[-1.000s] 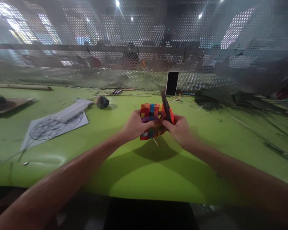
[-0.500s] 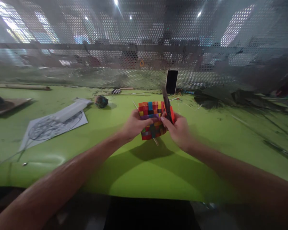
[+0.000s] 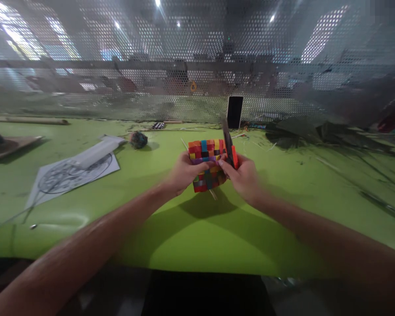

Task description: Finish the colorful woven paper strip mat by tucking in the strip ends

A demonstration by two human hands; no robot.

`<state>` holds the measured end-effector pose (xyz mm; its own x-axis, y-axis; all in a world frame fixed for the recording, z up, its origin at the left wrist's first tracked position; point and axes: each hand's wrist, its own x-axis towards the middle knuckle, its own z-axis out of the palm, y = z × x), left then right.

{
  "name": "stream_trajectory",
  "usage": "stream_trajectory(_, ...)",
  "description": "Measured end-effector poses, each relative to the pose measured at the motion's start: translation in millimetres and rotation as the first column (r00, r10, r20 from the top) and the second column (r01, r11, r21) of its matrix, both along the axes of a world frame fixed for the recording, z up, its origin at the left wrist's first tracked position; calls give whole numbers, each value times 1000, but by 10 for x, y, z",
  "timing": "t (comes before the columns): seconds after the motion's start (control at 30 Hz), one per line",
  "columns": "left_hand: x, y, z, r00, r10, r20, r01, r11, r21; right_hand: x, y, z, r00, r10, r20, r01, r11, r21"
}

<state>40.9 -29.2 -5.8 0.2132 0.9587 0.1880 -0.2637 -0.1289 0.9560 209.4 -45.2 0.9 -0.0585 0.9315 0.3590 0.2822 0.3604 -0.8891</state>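
Observation:
A multicoloured woven checkered box (image 3: 206, 153) is held up over the green table (image 3: 197, 232), between both hands. My left hand (image 3: 183, 172) grips its left side, thumb laid across the front. My right hand (image 3: 242, 175) is closed on its right side and also holds a dark narrow strip (image 3: 227, 142) that stands up beside the box. A thin pale stick (image 3: 213, 194) pokes out below the box.
A sheet with a round drawing (image 3: 73, 172) and a pale rolled piece (image 3: 98, 149) lie at the left. A small dark ball (image 3: 139, 139) sits behind them. A black phone (image 3: 235, 112) leans on the perforated screen. Dark leaves (image 3: 319, 134) spread at the right.
The box and both hands have shifted slightly to the left and a little up; the grips are unchanged.

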Motion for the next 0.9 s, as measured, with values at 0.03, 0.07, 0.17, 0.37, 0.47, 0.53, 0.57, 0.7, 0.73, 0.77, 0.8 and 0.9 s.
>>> stream_trajectory(0.03,-12,17,-13,1000,-1,-21,0,1000,-11,7,12,2,999,9,33,-9,1000,-2)
stream_trajectory(0.07,-25,38,-29,999,-5,-42,4,1000,-28,15,26,2,997,21,74,-21,1000,-2)
stream_trajectory(0.17,-77,115,-71,996,11,-89,-14,999,-38,42,77,-5,979,52,195,-47,998,-31)
stream_trajectory(0.37,-324,293,-45,811,154,-565,-148,987,57,139,220,-67,932,3,363,44,991,-123)
stream_trajectory(0.47,-481,361,26,523,400,-753,6,882,472,193,291,-111,914,-50,403,101,989,-106)
stream_trajectory(0.53,-542,388,68,454,316,-833,307,822,479,225,326,-131,909,-87,408,133,987,-85)
stream_trajectory(0.57,-556,396,80,423,233,-876,434,797,421,240,339,-138,905,-101,414,145,987,-75)
stream_trajectory(0.7,-531,377,70,302,185,-935,589,735,336,304,379,-148,881,-151,448,181,983,-24)
stream_trajectory(0.73,-517,357,66,264,231,-936,566,749,345,319,389,-149,876,-157,456,183,983,-13)
stream_trajectory(0.77,-503,331,67,216,280,-936,533,769,353,334,398,-148,871,-164,464,185,983,0)
stream_trajectory(0.8,-490,300,75,160,323,-933,493,793,359,346,406,-146,865,-170,473,187,982,11)
stream_trajectory(0.9,-465,213,131,-26,367,-930,409,853,325,365,418,-131,847,-189,497,203,979,26)
